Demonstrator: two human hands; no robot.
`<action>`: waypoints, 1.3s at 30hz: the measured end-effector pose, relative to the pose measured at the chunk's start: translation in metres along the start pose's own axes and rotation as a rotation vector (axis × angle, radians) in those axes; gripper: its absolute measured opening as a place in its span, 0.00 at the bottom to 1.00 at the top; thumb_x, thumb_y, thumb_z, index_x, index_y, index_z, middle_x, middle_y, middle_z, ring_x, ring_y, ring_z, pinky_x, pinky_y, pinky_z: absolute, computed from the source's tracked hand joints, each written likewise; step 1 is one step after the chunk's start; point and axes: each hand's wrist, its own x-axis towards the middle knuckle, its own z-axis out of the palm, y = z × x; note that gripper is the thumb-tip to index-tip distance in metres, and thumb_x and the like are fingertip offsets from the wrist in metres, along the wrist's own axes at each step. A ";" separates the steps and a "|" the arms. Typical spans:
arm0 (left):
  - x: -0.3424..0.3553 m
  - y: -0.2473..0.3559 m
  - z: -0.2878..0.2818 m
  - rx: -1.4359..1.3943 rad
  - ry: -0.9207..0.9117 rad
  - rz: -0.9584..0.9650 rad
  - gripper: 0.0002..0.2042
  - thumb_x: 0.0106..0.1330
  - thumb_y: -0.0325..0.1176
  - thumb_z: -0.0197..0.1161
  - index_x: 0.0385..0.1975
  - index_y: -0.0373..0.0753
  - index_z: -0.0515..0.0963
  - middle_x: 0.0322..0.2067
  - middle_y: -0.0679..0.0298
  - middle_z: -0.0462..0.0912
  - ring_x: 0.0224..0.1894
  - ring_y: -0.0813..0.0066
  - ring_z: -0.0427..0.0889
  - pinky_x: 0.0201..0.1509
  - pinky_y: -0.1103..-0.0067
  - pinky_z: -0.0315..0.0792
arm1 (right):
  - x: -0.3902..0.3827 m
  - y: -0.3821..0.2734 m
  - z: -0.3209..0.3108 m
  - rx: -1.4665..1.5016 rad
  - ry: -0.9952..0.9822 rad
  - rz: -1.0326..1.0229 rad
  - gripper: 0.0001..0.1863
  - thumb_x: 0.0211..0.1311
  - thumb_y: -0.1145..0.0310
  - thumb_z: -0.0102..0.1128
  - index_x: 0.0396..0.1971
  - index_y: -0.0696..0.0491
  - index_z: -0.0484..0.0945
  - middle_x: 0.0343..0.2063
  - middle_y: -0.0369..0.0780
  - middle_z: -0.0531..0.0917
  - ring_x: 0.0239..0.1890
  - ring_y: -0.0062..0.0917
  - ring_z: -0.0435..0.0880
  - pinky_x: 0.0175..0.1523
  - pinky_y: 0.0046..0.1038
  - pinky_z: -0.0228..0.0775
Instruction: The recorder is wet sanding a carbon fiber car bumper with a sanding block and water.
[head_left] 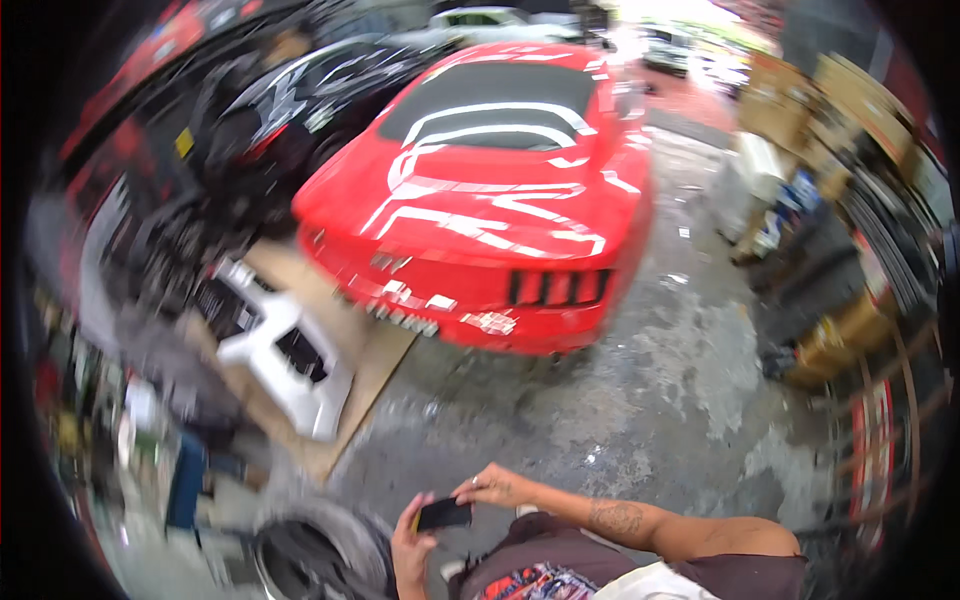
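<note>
Left hand (408, 545) grip clamped on dark phone (446, 514), held over the floor (640, 440) behind the red car (460, 225). Right hand (494, 487) at phone's upper edge; can't tell if that grip's pinching.

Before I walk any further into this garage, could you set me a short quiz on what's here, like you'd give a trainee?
1. True or false: the pale car part lies on a brown sheet.
2. Which thing does the left hand hold?
A) a spray gun
B) a dark flat device
C) a steering wheel
3. Which forearm shows a tattoo?

Key:
1. True.
2. B.
3. The right forearm.
</note>
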 end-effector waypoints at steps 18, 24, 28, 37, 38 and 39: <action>-0.132 0.003 -0.116 -0.110 0.368 -0.294 0.27 0.74 0.50 0.60 0.65 0.38 0.73 0.60 0.56 0.77 0.59 0.63 0.79 0.49 0.59 0.84 | 0.093 -0.007 0.167 0.156 -0.370 0.396 0.03 0.62 0.79 0.69 0.33 0.60 0.82 0.34 0.43 0.88 0.37 0.26 0.89 0.46 0.29 0.82; -0.157 0.034 -0.153 -0.513 0.419 0.032 0.25 0.79 0.47 0.51 0.64 0.32 0.68 0.69 0.52 0.69 0.67 0.58 0.72 0.52 0.49 0.82 | 0.142 -0.031 0.230 -0.032 -0.640 0.197 0.05 0.58 0.77 0.73 0.31 0.53 0.84 0.54 0.40 0.79 0.55 0.26 0.81 0.56 0.29 0.75; -0.169 0.027 -0.177 -0.623 0.568 0.119 0.26 0.79 0.49 0.48 0.63 0.33 0.69 0.67 0.52 0.72 0.67 0.58 0.72 0.59 0.53 0.79 | 0.166 -0.007 0.274 0.337 -0.654 0.449 0.08 0.58 0.73 0.75 0.34 0.53 0.83 0.52 0.40 0.81 0.55 0.27 0.82 0.56 0.30 0.75; -0.225 0.023 -0.198 -0.813 1.194 0.451 0.23 0.80 0.45 0.51 0.61 0.30 0.70 0.60 0.52 0.77 0.65 0.61 0.75 0.71 0.61 0.70 | 0.237 0.007 0.414 0.222 -1.351 0.403 0.06 0.67 0.67 0.68 0.35 0.54 0.85 0.47 0.39 0.82 0.52 0.25 0.80 0.54 0.27 0.72; -0.227 0.022 -0.199 -0.811 1.231 0.479 0.23 0.79 0.45 0.52 0.61 0.29 0.69 0.61 0.51 0.77 0.65 0.59 0.74 0.72 0.58 0.68 | 0.246 0.012 0.430 0.196 -1.439 0.385 0.07 0.67 0.67 0.68 0.34 0.55 0.85 0.47 0.40 0.83 0.54 0.26 0.80 0.58 0.29 0.71; -0.231 0.014 -0.207 -0.869 1.326 0.497 0.23 0.79 0.43 0.53 0.61 0.29 0.69 0.61 0.50 0.76 0.65 0.58 0.74 0.73 0.55 0.67 | 0.255 0.009 0.450 0.176 -1.511 0.300 0.08 0.67 0.66 0.68 0.33 0.56 0.85 0.47 0.42 0.84 0.56 0.29 0.80 0.62 0.32 0.71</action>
